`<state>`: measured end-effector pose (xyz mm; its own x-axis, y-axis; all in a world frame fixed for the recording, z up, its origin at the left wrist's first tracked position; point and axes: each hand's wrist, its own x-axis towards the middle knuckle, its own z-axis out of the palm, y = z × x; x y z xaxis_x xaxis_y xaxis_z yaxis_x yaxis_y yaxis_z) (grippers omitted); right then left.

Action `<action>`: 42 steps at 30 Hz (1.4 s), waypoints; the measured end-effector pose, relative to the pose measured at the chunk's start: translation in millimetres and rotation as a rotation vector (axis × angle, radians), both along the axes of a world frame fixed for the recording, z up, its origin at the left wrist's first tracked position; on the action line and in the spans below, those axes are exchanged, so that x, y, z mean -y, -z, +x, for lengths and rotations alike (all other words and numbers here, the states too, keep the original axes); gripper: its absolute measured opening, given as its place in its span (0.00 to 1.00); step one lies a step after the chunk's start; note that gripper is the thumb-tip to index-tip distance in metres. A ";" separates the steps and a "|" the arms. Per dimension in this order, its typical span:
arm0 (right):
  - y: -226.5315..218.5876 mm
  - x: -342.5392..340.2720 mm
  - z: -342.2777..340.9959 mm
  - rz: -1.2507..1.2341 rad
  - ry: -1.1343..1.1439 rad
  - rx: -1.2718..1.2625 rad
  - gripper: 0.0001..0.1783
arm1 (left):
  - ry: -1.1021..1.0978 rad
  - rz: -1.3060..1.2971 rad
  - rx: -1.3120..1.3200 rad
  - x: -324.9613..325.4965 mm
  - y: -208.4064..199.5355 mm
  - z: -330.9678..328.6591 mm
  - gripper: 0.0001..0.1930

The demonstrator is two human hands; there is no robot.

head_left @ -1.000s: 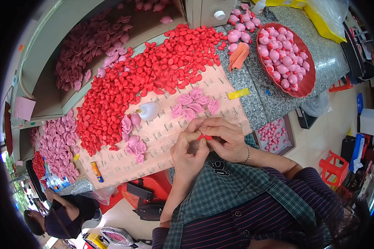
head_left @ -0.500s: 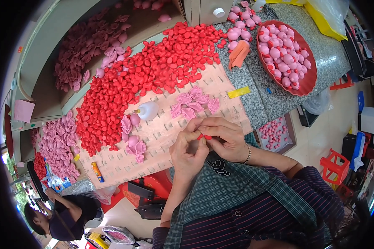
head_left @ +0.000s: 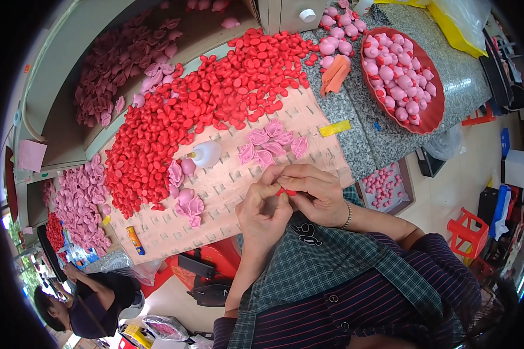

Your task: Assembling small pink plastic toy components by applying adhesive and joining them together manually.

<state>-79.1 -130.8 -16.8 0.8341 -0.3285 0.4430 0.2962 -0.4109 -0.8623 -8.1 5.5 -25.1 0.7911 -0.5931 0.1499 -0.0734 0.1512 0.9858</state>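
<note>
Between the fingertips of both hands, over the near edge of the pink work mat (head_left: 227, 186), is a small red rubbery piece (head_left: 286, 192). My left hand (head_left: 262, 210) pinches its left side, and my right hand (head_left: 319, 195) grips it from the right; fingers cover most of it. Just beyond my hands lies a small group of pink ruffled pieces (head_left: 265, 158). A white squeeze bottle (head_left: 206, 154) with a thin tip rests on its side, next to a few round pink pieces (head_left: 186, 198). Behind these spreads a large heap of red pieces (head_left: 215, 87).
A red scalloped bowl (head_left: 436, 110) full of pink-and-red figures stands at the right on the granite counter (head_left: 355, 128). Pink pieces (head_left: 78, 198) are heaped at the left, beside a glue tube (head_left: 135, 240). Another person (head_left: 99, 299) works at lower left. An orange cloth (head_left: 335, 74) lies near the bowl.
Both hands stay in nearly the same place with the red piece pinched between them. The view has shifted very slightly; nothing else has visibly moved.
</note>
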 end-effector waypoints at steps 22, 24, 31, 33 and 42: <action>1.7 -2.7 0.8 -0.058 0.016 0.019 0.15 | 0.070 0.002 -0.136 -3.9 -8.2 7.1 0.10; 2.8 -3.5 1.1 -0.067 0.023 0.041 0.15 | 0.076 0.011 -0.146 -4.0 -9.3 7.5 0.10; 4.4 -4.3 1.4 -0.071 0.030 0.064 0.16 | 0.099 -0.011 -0.172 -4.9 -9.7 9.2 0.10; 4.4 -4.3 1.3 -0.091 0.027 0.064 0.16 | 0.109 -0.025 -0.185 -5.5 -9.9 10.4 0.10; 5.3 -3.5 0.9 -0.089 0.025 0.051 0.16 | 0.139 0.001 -0.188 -5.1 -13.5 13.1 0.10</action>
<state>-78.2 -127.3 -22.1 0.8017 -0.3063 0.5132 0.3273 -0.4935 -0.8058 5.0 10.6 -11.6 0.7156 -0.6985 0.0067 0.1332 0.1458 0.9803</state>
